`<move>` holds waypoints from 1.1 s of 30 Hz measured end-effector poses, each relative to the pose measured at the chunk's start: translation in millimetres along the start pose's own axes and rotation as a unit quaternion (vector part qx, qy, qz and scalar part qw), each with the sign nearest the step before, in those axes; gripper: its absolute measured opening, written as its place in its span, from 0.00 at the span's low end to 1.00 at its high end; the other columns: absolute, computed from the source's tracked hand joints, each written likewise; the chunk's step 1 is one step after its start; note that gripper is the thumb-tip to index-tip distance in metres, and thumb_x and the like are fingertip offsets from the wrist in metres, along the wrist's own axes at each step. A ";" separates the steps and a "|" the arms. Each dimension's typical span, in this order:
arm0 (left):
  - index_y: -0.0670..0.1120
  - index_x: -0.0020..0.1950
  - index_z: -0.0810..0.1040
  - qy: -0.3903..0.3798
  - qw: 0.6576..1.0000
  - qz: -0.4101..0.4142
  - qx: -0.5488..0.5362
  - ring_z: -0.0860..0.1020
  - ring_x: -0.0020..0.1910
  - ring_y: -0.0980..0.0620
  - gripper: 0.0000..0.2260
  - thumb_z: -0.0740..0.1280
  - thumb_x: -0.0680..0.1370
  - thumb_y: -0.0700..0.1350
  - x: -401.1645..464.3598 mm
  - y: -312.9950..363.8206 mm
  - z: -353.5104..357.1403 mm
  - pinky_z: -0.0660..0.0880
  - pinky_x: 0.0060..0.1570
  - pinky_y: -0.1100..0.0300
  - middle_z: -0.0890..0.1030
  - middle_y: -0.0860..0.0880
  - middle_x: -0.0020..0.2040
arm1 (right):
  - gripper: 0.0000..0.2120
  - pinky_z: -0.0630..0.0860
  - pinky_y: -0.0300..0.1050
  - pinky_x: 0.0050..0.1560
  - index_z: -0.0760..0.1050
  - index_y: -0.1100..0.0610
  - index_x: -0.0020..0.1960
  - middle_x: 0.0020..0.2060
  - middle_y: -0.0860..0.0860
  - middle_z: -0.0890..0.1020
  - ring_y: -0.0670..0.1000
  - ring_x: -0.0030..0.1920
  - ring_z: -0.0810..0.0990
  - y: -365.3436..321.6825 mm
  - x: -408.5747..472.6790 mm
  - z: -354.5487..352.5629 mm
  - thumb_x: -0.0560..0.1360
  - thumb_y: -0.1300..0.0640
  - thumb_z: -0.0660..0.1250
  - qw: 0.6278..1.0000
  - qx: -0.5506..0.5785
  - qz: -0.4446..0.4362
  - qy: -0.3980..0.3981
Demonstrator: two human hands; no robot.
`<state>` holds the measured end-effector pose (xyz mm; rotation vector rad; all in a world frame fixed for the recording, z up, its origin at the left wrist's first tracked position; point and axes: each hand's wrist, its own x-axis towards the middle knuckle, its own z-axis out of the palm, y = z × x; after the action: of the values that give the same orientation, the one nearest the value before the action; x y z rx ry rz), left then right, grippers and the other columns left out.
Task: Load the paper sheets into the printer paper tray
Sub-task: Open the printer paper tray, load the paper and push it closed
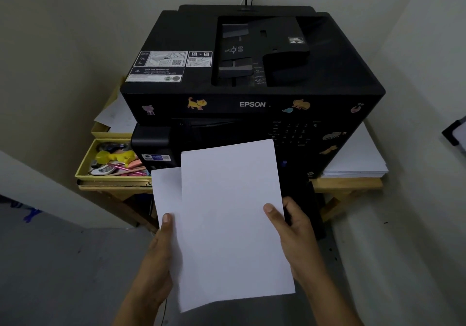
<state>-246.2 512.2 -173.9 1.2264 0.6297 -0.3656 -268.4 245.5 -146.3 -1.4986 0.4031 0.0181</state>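
Note:
A black Epson printer [252, 78] with cat stickers stands on a wooden stand against the wall. In front of it I hold white paper sheets [232, 219]. My right hand [295, 234] pinches the top sheet at its right edge, thumb on top. My left hand [161, 252] grips a second sheet [166, 192] that sticks out to the left from under the first. A dark pulled-out part [310, 207] of the printer shows below right of the sheets; the paper hides most of it.
A stack of white paper [358, 159] lies on the stand right of the printer. Left of the printer are yellow trays [85, 164] with pens and small items, and loose sheets [116, 116] behind them. Walls close in on both sides.

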 end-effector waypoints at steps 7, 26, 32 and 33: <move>0.50 0.73 0.75 0.041 0.999 0.007 0.035 0.82 0.63 0.37 0.35 0.66 0.74 0.71 -3.0 1.8 -22.3 0.71 0.72 0.32 0.85 0.43 0.64 | 0.09 0.84 0.55 0.65 0.80 0.44 0.65 0.59 0.41 0.88 0.43 0.60 0.87 -3.3 3.5 -21.8 0.85 0.49 0.67 0.999 -0.027 0.003 0.019; 0.51 0.71 0.76 0.055 0.998 0.028 0.005 0.81 0.64 0.39 0.25 0.61 0.80 0.65 -22.8 20.1 -34.2 0.68 0.74 0.34 0.84 0.43 0.65 | 0.11 0.74 0.48 0.57 0.74 0.41 0.48 0.47 0.38 0.78 0.41 0.48 0.77 -15.5 6.0 -46.7 0.86 0.54 0.69 0.978 -0.024 0.208 0.017; 0.50 0.66 0.77 0.062 0.997 0.029 0.024 0.81 0.62 0.37 0.23 0.60 0.80 0.64 -28.7 27.8 -40.0 0.69 0.73 0.34 0.84 0.42 0.62 | 0.24 0.70 0.50 0.60 0.71 0.54 0.80 0.47 0.38 0.75 0.41 0.46 0.74 -24.5 18.3 -43.8 0.85 0.54 0.70 0.975 -0.007 0.219 0.020; 0.49 0.68 0.76 0.063 0.997 0.028 0.025 0.81 0.63 0.37 0.25 0.61 0.80 0.65 -30.7 29.7 -40.6 0.68 0.74 0.35 0.84 0.42 0.62 | 0.25 0.70 0.50 0.60 0.71 0.55 0.80 0.46 0.39 0.75 0.41 0.45 0.73 -28.4 18.8 -41.6 0.85 0.54 0.70 0.976 -0.007 0.219 0.019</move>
<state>-262.9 557.7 -140.4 1.3195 0.6955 -0.2595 -253.9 198.4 -124.9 -1.3991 0.7585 0.3416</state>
